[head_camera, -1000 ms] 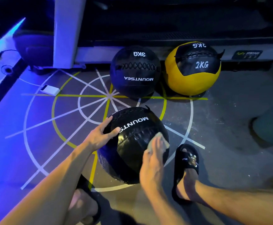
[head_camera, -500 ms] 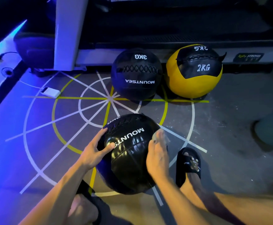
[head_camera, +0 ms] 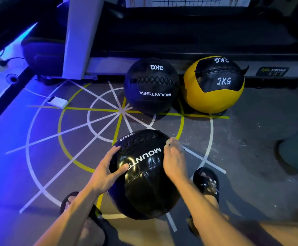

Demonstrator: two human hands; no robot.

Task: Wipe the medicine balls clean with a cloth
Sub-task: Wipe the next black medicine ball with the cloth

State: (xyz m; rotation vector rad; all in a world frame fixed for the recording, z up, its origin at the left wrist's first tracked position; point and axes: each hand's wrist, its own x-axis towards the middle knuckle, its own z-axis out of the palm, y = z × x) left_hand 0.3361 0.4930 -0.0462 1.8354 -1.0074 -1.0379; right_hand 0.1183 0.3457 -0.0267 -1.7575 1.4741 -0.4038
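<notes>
Near black ball (head_camera: 144, 176) on the floor (head_camera: 251, 148) between two sandalled feet, its underside and far side out of sight, the "MOUNTS…" lettering partly covered by a thumb. Left hand (head_camera: 107, 169) spread wide on the ball's left flank, fingers straight, thumb across the print. Right hand (head_camera: 174, 162) laid flat on the ball's right shoulder, fingers straight, pressing a cloth (head_camera: 176, 144); only a pale scrap of cloth visible past the fingertips, the rest hidden under the palm. Behind, a second black ball (head_camera: 151, 86) marked 3KG and a yellow ball (head_camera: 213, 86) marked 2KG, side by side against a dark machine base (head_camera: 197, 48); whether the two touch, hard to tell. Left, a white box (head_camera: 57, 102) on a cable, detail too small to read. Both forearms cut off by the bottom edge.
</notes>
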